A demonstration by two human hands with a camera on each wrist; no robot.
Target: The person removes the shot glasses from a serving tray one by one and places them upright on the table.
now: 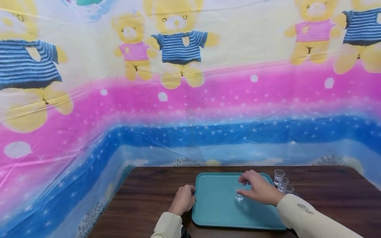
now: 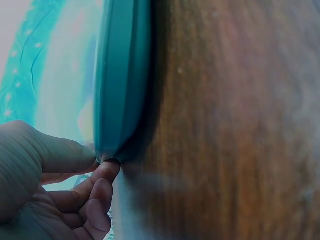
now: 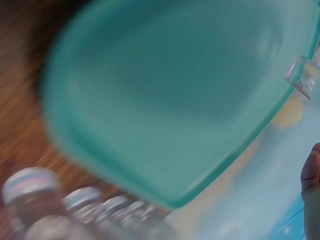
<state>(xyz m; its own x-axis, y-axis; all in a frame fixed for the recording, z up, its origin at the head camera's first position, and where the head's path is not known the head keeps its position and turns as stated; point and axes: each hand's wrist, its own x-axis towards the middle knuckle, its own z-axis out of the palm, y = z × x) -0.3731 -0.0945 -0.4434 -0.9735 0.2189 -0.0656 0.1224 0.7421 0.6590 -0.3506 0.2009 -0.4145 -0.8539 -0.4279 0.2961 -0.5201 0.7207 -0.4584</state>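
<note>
A teal rectangular tray lies on the wooden table. At its left edge my left hand grips the rim; in the left wrist view the thumb and a finger pinch the tray's corner. Over the tray's middle, my right hand holds a small clear shot glass between thumb and fingers, base downward. Only part of that glass shows at the right border of the right wrist view, and most of the hand is out of frame there.
Several more clear shot glasses stand in a row along the tray's right side, partly hidden by the right forearm. Dark wooden table surrounds the tray. A cloth printed with bears hangs behind and to the sides.
</note>
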